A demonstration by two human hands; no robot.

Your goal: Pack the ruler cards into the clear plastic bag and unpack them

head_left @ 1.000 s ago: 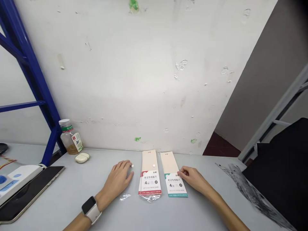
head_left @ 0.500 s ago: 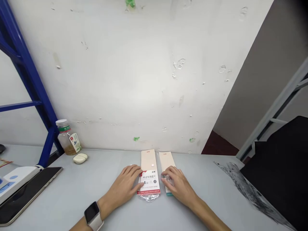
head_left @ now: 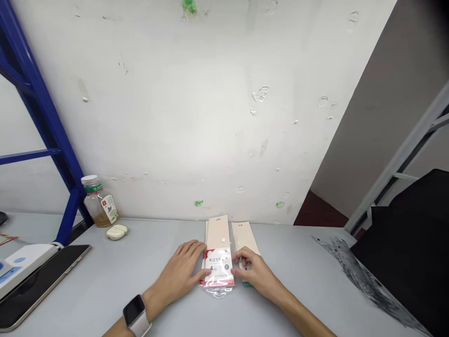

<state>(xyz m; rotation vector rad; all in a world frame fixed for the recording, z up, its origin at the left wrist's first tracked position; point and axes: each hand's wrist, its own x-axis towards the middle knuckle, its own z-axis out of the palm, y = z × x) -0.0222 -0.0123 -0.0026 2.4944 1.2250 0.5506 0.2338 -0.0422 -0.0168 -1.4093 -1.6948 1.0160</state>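
Two flat packs lie on the grey table. The red-and-white ruler set pack (head_left: 218, 255), in clear plastic with a cream upper part, is slightly tilted over another red-edged pack, which shows only along its left side. My left hand (head_left: 189, 266), wearing a watch (head_left: 134, 311), grips the left edge, thumb on the front and fingers at the side. My right hand (head_left: 255, 270) is closed at the right edge, thumb and fingertips against it. Under the right hand lies a green-edged pack (head_left: 244, 235), its lower part mostly covered.
A clear jar (head_left: 100, 203) with a white lid and a small cream case (head_left: 117, 231) stand at the back left. A tablet-like dark device (head_left: 42, 285) lies at the left edge. Behind is a white wall (head_left: 210, 117); a black object (head_left: 410, 252) is at right.
The front red-and-white pack has shifted slightly right and tilted, uncovering the edge of another behind it. My right hand has moved from the green-edged pack to its right edge.
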